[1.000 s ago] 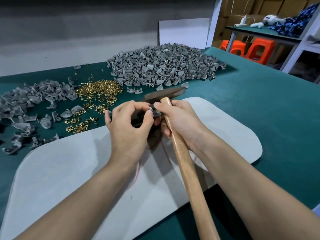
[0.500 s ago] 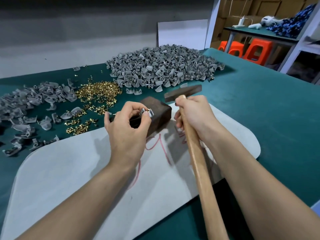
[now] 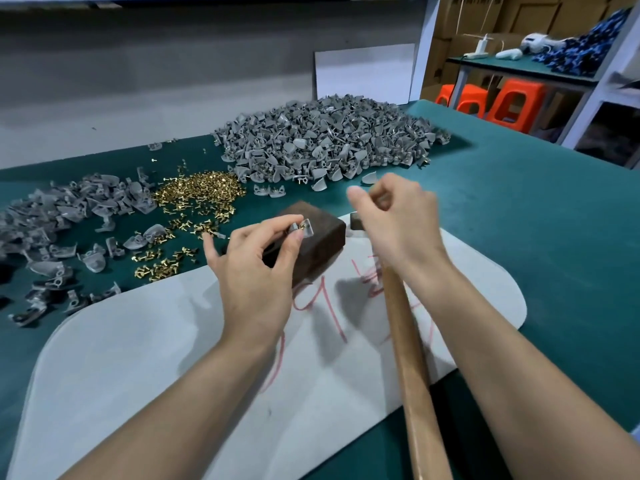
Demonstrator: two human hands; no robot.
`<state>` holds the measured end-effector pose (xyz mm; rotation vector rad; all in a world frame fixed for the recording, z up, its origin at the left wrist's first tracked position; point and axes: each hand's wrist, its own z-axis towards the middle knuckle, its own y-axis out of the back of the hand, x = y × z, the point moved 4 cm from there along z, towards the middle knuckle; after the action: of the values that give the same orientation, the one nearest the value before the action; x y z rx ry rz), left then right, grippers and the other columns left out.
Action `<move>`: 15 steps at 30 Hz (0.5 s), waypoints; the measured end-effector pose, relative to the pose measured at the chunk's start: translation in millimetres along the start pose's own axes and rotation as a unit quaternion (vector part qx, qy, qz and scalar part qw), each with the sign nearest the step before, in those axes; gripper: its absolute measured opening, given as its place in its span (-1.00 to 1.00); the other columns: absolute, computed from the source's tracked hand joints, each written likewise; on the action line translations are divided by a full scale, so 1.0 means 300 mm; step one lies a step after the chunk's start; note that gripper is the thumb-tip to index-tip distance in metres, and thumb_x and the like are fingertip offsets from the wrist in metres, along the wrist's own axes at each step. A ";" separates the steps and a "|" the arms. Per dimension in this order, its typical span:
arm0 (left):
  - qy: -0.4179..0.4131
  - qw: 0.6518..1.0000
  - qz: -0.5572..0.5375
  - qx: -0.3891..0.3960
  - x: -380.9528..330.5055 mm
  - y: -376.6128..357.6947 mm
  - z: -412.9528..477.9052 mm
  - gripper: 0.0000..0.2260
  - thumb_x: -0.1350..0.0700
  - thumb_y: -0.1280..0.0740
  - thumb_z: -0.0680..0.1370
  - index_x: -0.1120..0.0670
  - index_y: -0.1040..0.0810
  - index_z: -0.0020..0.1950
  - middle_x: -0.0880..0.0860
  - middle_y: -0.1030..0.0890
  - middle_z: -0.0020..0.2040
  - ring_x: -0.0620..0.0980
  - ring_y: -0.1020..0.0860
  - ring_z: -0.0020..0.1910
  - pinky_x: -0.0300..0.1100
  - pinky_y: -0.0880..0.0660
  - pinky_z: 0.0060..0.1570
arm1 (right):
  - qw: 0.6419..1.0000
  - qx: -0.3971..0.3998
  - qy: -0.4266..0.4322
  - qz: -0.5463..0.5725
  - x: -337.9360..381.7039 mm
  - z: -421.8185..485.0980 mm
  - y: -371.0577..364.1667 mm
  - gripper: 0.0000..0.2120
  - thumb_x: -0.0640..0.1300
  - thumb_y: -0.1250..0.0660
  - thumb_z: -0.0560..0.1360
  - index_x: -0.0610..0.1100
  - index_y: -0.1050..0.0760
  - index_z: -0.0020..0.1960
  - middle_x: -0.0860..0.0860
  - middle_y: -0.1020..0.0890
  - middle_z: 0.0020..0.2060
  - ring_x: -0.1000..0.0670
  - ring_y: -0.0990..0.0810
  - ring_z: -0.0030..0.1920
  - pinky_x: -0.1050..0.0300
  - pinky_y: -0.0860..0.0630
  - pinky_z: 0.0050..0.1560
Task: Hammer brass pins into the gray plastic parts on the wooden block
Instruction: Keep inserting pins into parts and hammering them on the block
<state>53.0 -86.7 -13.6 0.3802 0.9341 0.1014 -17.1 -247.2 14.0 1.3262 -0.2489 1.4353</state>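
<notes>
A dark wooden block (image 3: 325, 237) sits at the far edge of a pale grey mat (image 3: 173, 358). My left hand (image 3: 254, 268) pinches a small gray plastic part (image 3: 304, 226) with a brass pin in it, held on top of the block. My right hand (image 3: 398, 223) grips a hammer with a long wooden handle (image 3: 407, 358) just below its head. Only a dark corner of the hammer head (image 3: 356, 220) shows, low beside the block's right end. A pile of loose brass pins (image 3: 199, 194) lies to the left of the block.
A big heap of gray plastic parts (image 3: 329, 143) lies behind the block on the green table (image 3: 519, 220). A smaller spread of gray parts (image 3: 69, 216) covers the left side. Orange stools (image 3: 512, 105) and a shelf stand beyond the table's right corner.
My right hand has left the part and slid right with the hammer, whose head has dropped beside the block. My left hand stays pinching the part on the block.
</notes>
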 end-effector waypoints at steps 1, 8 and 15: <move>-0.004 1.000 0.005 -0.007 0.000 0.002 0.002 -0.83 0.04 -0.37 0.53 -0.27 -0.54 -0.05 -0.30 -0.58 -0.11 -0.18 -0.52 0.05 -0.22 0.30 0.42 | 0.994 0.053 -0.003 0.095 0.027 -0.026 -0.032 -0.77 0.00 -0.34 0.49 -0.10 -0.47 -0.27 -0.01 -0.54 -0.47 0.05 -0.48 -0.54 0.31 -0.33 -0.52; 0.004 0.998 -0.069 0.002 -0.009 -0.005 -0.005 -0.83 0.11 -0.39 0.53 -0.20 -0.60 -0.07 -0.36 -0.63 -0.14 -0.28 -0.61 -0.04 -0.33 0.35 0.43 | 0.939 0.172 -0.060 0.291 0.045 -0.090 -0.125 -0.84 -0.28 -0.33 0.52 -0.18 -0.47 -0.24 -0.14 -0.58 -0.44 -0.10 -0.56 -0.51 0.08 -0.54 -0.43; -0.020 0.999 -0.047 0.001 -0.012 -0.001 -0.001 -0.81 0.16 -0.38 0.54 -0.17 -0.62 -0.08 -0.38 -0.61 -0.18 -0.33 -0.60 -0.13 -0.40 0.36 0.40 | 0.976 0.141 0.067 0.151 0.071 -0.100 -0.110 -0.89 -0.23 -0.35 0.50 -0.15 -0.47 -0.20 -0.04 -0.58 -0.46 -0.07 -0.59 -0.52 -0.04 -0.60 -0.42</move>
<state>50.5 -87.7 -11.0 0.3385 0.9106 0.0070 -2.8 -201.0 4.2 1.4545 -0.1668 1.8646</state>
